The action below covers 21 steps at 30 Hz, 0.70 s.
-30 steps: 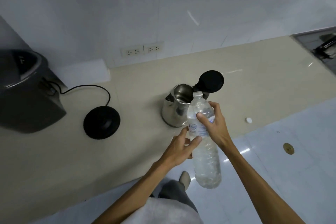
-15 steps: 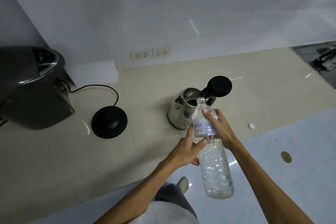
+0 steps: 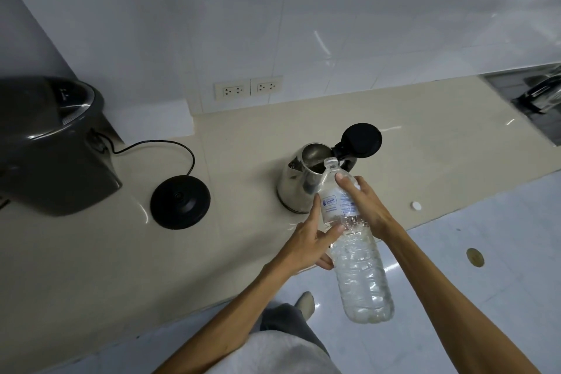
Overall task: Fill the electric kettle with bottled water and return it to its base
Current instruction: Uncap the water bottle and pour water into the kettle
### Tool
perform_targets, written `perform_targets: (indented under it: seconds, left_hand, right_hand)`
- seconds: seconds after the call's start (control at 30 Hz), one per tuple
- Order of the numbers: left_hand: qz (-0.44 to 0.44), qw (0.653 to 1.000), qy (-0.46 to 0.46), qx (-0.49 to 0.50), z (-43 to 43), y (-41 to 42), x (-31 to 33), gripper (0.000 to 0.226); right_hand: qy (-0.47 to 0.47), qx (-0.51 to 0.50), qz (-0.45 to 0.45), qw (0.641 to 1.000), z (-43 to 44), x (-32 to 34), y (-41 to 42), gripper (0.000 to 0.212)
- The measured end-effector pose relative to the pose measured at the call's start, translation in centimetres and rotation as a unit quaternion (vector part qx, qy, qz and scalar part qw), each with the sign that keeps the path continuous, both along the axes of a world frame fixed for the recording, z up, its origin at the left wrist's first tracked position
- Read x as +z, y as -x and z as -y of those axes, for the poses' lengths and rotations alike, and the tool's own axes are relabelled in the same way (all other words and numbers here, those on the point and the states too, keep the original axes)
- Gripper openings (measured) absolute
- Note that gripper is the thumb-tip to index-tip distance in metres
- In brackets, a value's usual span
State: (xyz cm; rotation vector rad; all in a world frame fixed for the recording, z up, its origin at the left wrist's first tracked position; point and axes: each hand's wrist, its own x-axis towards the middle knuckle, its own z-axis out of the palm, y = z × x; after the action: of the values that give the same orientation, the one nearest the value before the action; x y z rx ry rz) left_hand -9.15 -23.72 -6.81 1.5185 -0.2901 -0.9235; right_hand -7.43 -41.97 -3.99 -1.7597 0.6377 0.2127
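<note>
A steel electric kettle (image 3: 296, 182) stands on the beige counter with its black lid (image 3: 362, 140) flipped up. Both hands hold a clear uncapped water bottle (image 3: 355, 258), tilted so its mouth sits over the kettle's opening. My right hand (image 3: 362, 206) grips the bottle's upper part over the label. My left hand (image 3: 309, 240) holds it from the left at its middle. The round black kettle base (image 3: 180, 206) lies on the counter well to the left of the kettle, its cord running back. I cannot tell whether water flows.
A white bottle cap (image 3: 416, 205) lies on the counter (image 3: 91, 267) right of the kettle. A dark grey appliance (image 3: 51, 149) stands at the far left. Two wall sockets (image 3: 249, 89) sit behind. The counter's front edge runs diagonally, with tiled floor (image 3: 485, 297) below.
The bottle has tipped further, its mouth moving up over the kettle's opening. My view has shifted so the counter items sit lower and more to the right.
</note>
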Motion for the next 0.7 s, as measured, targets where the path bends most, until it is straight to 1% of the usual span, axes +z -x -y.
perform_targets:
  seconds: [0.17, 0.33, 0.57, 0.7]
  left_hand:
    - [-0.005, 1.0, 0.002, -0.003, -0.03, -0.08, 0.14, 0.097]
    - [-0.005, 1.0, 0.005, -0.009, -0.29, -0.02, 0.42, 0.098]
    - [-0.003, 1.0, 0.005, -0.005, -0.55, -0.12, 0.49, 0.096]
    - [-0.006, 1.0, -0.001, -0.007, -0.63, -0.29, 0.63, 0.097]
  right_hand:
    - [-0.002, 0.004, -0.011, 1.0, 0.19, -0.05, -0.23, 0.07]
    - [-0.008, 0.006, -0.016, 1.0, 0.08, 0.16, -0.07, 0.072]
    - [-0.015, 0.005, -0.021, 1.0, -0.12, 0.2, -0.22, 0.069]
    - [-0.024, 0.006, -0.021, 0.999, -0.23, 0.24, -0.38, 0.073]
